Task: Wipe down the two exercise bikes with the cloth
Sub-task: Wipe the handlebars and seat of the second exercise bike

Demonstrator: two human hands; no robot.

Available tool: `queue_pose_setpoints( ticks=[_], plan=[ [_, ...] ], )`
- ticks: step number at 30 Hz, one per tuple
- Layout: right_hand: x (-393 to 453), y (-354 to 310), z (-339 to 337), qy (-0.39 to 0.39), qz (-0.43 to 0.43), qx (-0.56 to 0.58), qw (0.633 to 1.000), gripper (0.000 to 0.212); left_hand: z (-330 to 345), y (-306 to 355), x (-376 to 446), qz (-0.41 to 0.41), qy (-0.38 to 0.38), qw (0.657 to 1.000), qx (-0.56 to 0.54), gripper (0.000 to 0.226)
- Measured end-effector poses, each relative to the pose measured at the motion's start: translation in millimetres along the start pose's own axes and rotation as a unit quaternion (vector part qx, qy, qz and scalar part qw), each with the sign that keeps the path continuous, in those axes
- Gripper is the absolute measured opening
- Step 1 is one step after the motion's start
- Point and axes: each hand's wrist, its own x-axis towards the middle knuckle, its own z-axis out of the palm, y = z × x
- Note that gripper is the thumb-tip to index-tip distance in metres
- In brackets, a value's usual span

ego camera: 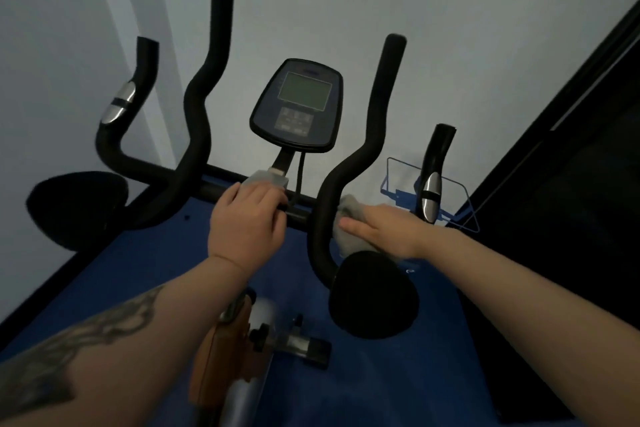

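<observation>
Left hand gripping handlebar, right hand pressing cloth

Open air above the black horizontal crossbar, between the two curved black foam handlebar horns, is blocked at 12 o'clock by the dark oval display console and its stem. Round black elbow pad obstructs at 5 o'clock; blue carpeted floor lies open at 7 o'clock.
</observation>
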Motion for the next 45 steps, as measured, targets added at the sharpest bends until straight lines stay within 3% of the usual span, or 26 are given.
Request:
queue_pose_setpoints(
  ticks=[2,6,9,12,14,17,20,22,25,27,29,36,41,45],
  plan=[
    [-16.9,6.8,1.7,0.007,-0.026,-0.035,0.999,0.035,-0.2,-1.0,-1.1,0.000,0.017,1.000,-0.018,0.026],
    [-15.6,8.3,7.7,0.017,-0.006,-0.085,0.996,0.056,5.1,-4.2,-0.4,-0.029,0.092,0.995,-0.031,0.020],
    [3.7,1.0,7.3,-0.021,0.019,0.003,1.000,0.024,6.2,-2.5,-0.3,-0.061,0.123,0.990,-0.041,0.023],
    [2.1,-3.8,2.9,-0.019,0.035,0.053,0.998,0.019,2.8,-1.3,0.3,-0.073,0.118,0.989,-0.056,0.022],
    [-5.8,-7.9,-2.3,0.037,0.058,0.136,0.988,0.018,-2.0,0.3,0.6,-0.119,0.099,0.983,-0.103,0.018],
    [-17.3,-16.1,-14.6,0.207,0.089,0.220,0.949,0.029,-4.7,-5.7,8.4,-0.219,0.025,0.952,-0.211,0.023],
    [-18.0,-46.0,-17.0,0.310,0.070,0.178,0.931,0.045,-6.8,-22.5,12.5,-0.121,-0.059,0.966,-0.221,0.029],
    [-6.7,-71.0,-11.3,0.326,0.054,0.076,0.941,0.038,-7.3,-32.2,9.1,-0.076,-0.064,0.976,-0.195,0.028],
    [15.8,-91.9,3.4,0.227,0.055,-0.161,0.959,0.041,-2.6,-26.4,-2.6,-0.138,-0.001,0.974,-0.178,0.026],
    [27.4,-94.3,15.8,0.161,0.059,-0.257,0.951,0.050,0.4,-21.8,-5.7,-0.195,0.045,0.959,-0.201,0.025],
    [37.6,-95.5,23.0,0.123,0.064,-0.318,0.938,0.053,2.6,-22.6,-6.9,-0.200,0.058,0.957,-0.203,0.028],
    [68.0,-113.0,-1.5,0.073,0.157,-0.324,0.930,0.037,0.4,-24.6,-7.9,-0.173,0.048,0.966,-0.187,0.026],
    [51.7,-130.8,31.0,0.178,0.159,-0.262,0.935,0.074,-0.7,-23.1,-8.2,-0.177,0.049,0.963,-0.195,0.030],
    [49.5,-124.0,29.6,0.171,0.146,-0.230,0.947,0.041,1.0,-25.2,-7.7,-0.176,0.055,0.962,-0.199,0.028]
  ],
)
